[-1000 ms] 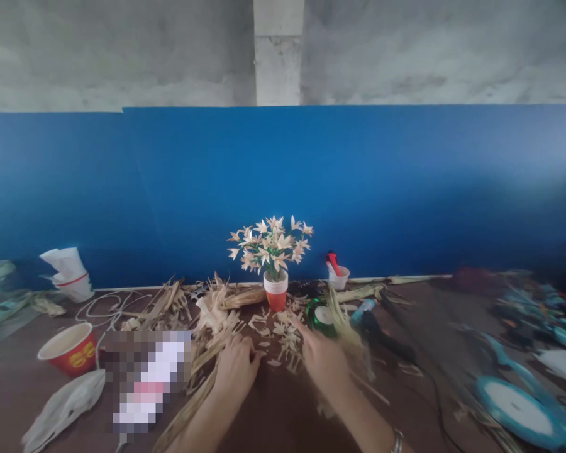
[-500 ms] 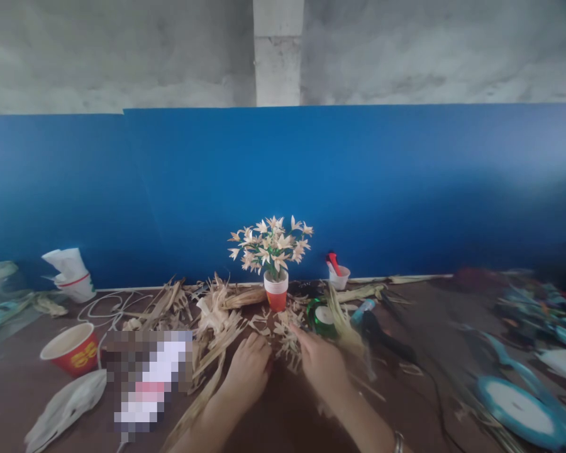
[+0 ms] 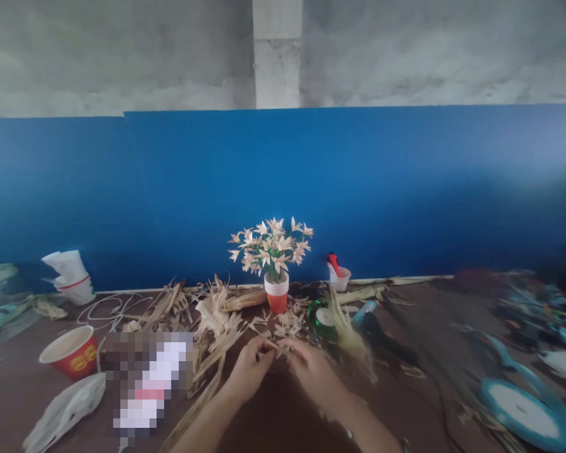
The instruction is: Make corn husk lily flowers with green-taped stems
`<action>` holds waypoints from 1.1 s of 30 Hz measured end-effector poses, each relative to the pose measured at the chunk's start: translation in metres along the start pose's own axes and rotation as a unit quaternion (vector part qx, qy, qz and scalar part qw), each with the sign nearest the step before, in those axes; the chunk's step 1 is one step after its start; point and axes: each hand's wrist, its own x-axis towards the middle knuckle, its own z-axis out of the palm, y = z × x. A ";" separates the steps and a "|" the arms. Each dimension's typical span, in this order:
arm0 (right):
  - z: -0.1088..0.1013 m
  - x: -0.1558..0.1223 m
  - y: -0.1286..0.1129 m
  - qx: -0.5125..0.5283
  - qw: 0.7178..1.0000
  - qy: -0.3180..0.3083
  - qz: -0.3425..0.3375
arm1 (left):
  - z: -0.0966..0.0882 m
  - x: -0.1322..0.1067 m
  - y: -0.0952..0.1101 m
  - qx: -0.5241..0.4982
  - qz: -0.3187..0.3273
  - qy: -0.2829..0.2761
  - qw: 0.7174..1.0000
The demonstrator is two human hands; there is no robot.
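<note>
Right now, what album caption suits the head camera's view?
Left hand and right hand close together, a pale strip between them, facing a pot of pale flowers.

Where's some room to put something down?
Bare table shows between the left arm and right arm, and left of the red cup. Beyond the left hand and right hand, it's crowded: husks, petals, flowerpot.

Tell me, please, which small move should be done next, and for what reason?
I would probably close the right grip gently on the thin pale piece while the left grip steadies it. The two grips face each other closely, with that piece between their fingertips, but exact contact is too small to see, so a light, sure hold seems wise first.
</note>
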 end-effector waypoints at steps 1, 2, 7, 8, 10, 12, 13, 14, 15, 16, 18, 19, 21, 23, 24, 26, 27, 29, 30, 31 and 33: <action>-0.001 0.000 -0.002 0.019 1.000 -0.007 0.009 | 0.000 0.000 0.000 -0.014 -0.001 -0.005 1.000; -0.002 0.000 -0.003 0.035 0.999 -0.014 0.018 | 0.001 0.000 0.000 -0.025 -0.002 -0.008 1.000; -0.008 0.002 -0.009 0.087 0.993 -0.043 0.061 | 0.001 0.000 0.001 -0.027 0.014 -0.002 1.000; -0.009 0.003 -0.009 0.093 0.992 -0.052 0.065 | 0.001 0.000 0.001 -0.028 0.019 -0.002 0.999; -0.010 0.003 -0.008 0.094 0.991 -0.066 0.063 | 0.001 -0.001 0.001 -0.036 0.017 -0.002 0.999; -0.010 0.003 -0.008 0.083 0.994 -0.062 0.045 | 0.003 -0.002 0.001 -0.048 0.000 0.001 0.999; -0.010 0.003 -0.008 0.078 0.995 -0.053 0.033 | 0.005 -0.002 0.000 -0.052 -0.011 0.005 0.999; -0.010 0.002 -0.009 0.073 0.996 -0.040 0.018 | 0.007 -0.002 -0.001 -0.056 -0.021 0.011 0.998; -0.009 0.001 -0.010 0.066 0.997 -0.027 0.003 | 0.010 -0.002 -0.002 -0.061 -0.030 0.020 0.998; -0.007 0.000 -0.010 0.053 0.998 -0.017 -0.014 | 0.012 -0.002 -0.004 -0.067 -0.038 0.032 0.997; -0.002 -0.002 -0.011 -0.008 0.999 -0.002 -0.049 | 0.017 -0.002 -0.007 -0.084 -0.059 0.056 0.993; 0.002 -0.003 -0.011 -0.058 0.996 0.003 -0.061 | 0.019 -0.001 -0.008 -0.097 -0.072 0.068 0.990; 0.010 -0.004 -0.009 -0.177 0.982 0.010 -0.068 | 0.022 -0.002 -0.008 -0.129 -0.097 0.082 0.983; 0.016 -0.002 -0.006 -0.283 0.957 0.013 -0.064 | 0.023 -0.002 -0.006 -0.160 -0.120 0.086 0.976; 0.016 -0.001 -0.003 -0.326 0.943 0.015 -0.061 | 0.023 -0.003 -0.005 -0.169 -0.130 0.085 0.973; 0.011 0.004 0.004 -0.387 0.921 0.033 -0.037 | 0.020 -0.003 -0.003 -0.163 -0.145 0.078 0.973; 0.006 0.006 0.007 -0.407 0.912 0.050 -0.017 | 0.018 -0.003 -0.003 -0.146 -0.147 0.073 0.976; -0.006 0.008 0.014 -0.420 0.903 0.088 0.024 | 0.010 -0.001 -0.005 -0.083 -0.133 0.063 0.986; -0.011 0.009 0.017 -0.418 0.903 0.099 0.027 | 0.005 0.000 -0.007 -0.034 -0.109 0.060 0.992; -0.015 0.008 0.019 -0.411 0.905 0.105 0.022 | -0.001 0.001 -0.009 0.021 -0.080 0.066 0.994; -0.018 0.007 0.020 -0.392 0.913 0.110 0.003 | -0.011 0.003 -0.011 0.146 -0.035 0.078 0.986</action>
